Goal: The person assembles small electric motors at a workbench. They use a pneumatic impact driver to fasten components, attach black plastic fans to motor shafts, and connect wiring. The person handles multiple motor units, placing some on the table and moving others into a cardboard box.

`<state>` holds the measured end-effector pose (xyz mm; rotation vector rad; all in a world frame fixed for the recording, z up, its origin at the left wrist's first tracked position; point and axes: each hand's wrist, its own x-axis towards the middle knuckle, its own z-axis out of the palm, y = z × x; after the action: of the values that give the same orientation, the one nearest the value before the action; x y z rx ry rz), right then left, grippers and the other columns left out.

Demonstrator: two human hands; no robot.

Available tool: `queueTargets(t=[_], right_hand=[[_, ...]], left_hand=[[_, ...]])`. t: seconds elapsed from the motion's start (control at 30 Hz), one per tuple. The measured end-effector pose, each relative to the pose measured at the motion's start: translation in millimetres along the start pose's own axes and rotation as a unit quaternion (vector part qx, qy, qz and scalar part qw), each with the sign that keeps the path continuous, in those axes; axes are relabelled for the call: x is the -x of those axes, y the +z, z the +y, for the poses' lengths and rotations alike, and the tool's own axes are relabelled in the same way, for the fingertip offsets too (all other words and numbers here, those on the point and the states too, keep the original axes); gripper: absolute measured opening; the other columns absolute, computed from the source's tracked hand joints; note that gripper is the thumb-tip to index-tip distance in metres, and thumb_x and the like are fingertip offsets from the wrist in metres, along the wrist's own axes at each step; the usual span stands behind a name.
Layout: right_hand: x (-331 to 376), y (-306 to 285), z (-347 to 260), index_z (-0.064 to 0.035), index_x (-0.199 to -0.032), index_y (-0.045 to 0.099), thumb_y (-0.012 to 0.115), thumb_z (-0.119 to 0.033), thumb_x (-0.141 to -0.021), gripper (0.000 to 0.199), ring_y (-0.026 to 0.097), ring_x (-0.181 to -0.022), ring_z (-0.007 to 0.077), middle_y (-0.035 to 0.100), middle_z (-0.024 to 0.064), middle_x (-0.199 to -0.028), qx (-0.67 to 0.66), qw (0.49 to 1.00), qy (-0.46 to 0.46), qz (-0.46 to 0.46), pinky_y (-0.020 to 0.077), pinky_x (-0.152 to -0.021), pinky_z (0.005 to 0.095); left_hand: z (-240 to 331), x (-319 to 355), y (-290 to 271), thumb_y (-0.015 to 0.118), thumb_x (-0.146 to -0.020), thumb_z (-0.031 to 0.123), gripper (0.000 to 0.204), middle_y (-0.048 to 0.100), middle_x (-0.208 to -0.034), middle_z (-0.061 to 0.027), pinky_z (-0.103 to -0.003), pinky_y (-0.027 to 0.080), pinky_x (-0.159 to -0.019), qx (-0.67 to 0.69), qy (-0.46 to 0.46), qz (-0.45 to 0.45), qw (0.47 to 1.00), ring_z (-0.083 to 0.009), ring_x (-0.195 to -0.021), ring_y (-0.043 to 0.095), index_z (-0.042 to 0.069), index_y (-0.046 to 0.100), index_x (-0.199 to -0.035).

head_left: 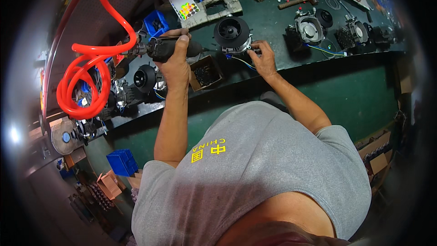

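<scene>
Black air tool [175, 48] gripped by left hand [175, 64], right hand [263, 57] steadying fan assembly [232, 34]

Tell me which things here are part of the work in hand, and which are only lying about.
In use:
- left hand gripping the black pneumatic screwdriver on a coiled orange air hose
- right hand steadying the round black fan motor

Lying about:
- wooden-handled hammer
- blue plastic bin
- sheet of coloured round stickers

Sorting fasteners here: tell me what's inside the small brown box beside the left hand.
The small brown box holds a heap of small dark pieces, too small to identify. The left hand, gripping the black air tool, covers the box's left edge.
</scene>
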<state>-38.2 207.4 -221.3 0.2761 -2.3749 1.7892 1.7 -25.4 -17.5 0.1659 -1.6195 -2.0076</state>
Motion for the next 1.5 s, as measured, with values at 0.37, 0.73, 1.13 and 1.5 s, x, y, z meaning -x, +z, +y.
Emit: queueTargets(t=[0.37,0.73,1.13,1.5], right_hand=[[1.9,0.3,-2.7,0.0001,-0.103,0.066,0.075,-0.011,-0.088,0.021,0.069,-0.096,0.0301,0.066,0.0138,-0.112,-0.004,1.0,0.007,-0.007,0.0569,-0.082,0.0376],[2.7,1.0,1.6,-0.0012,-0.103,0.065,0.074,-0.011,-0.088,0.02,0.065,-0.103,0.0347,0.066,0.0141,-0.114,0.045,0.998,-0.036,0.005,0.0533,-0.087,0.0425],[-3.7,-3.7,2.1,-0.0003,-0.1,0.067,0.076,-0.009,-0.083,0.021,0.066,-0.1,0.0333,0.067,0.0152,-0.109,0.065,0.995,-0.07,0.0,0.0535,-0.088,0.0414],[-7.1,-7.3,-7.9,0.0008,-0.102,0.068,0.075,-0.011,-0.086,0.021,0.066,-0.098,0.0343,0.067,0.016,-0.107,0.088,0.993,-0.071,-0.034,0.0539,-0.086,0.042]], left_hand=[[10.6,-2.7,6.7,0.076,-0.085,-0.001,0.028,0.075,-0.107,-0.0107,-0.034,0.056,-0.095,-0.038,-0.071,-0.073,0.994,-0.018,-0.1,0.071,0.001,0.07,-0.112],[18.7,-8.1,32.3,0.075,-0.087,0.004,0.022,0.073,-0.1,-0.0034,-0.027,0.053,-0.083,-0.096,-0.043,-0.207,0.973,-0.01,-0.089,0.065,0.002,0.073,-0.109],[32.8,-10.4,34.7,0.076,-0.086,0.007,0.02,0.074,-0.1,-0.0047,-0.028,0.055,-0.084,-0.138,-0.062,-0.187,0.971,-0.0115,-0.09,0.067,0.002,0.074,-0.105],[35.4,-14.0,20.1,0.078,-0.084,0.005,0.022,0.074,-0.098,-0.0044,-0.026,0.055,-0.077,-0.091,-0.073,-0.161,0.98,-0.0101,-0.084,0.067,0.001,0.073,-0.105]])
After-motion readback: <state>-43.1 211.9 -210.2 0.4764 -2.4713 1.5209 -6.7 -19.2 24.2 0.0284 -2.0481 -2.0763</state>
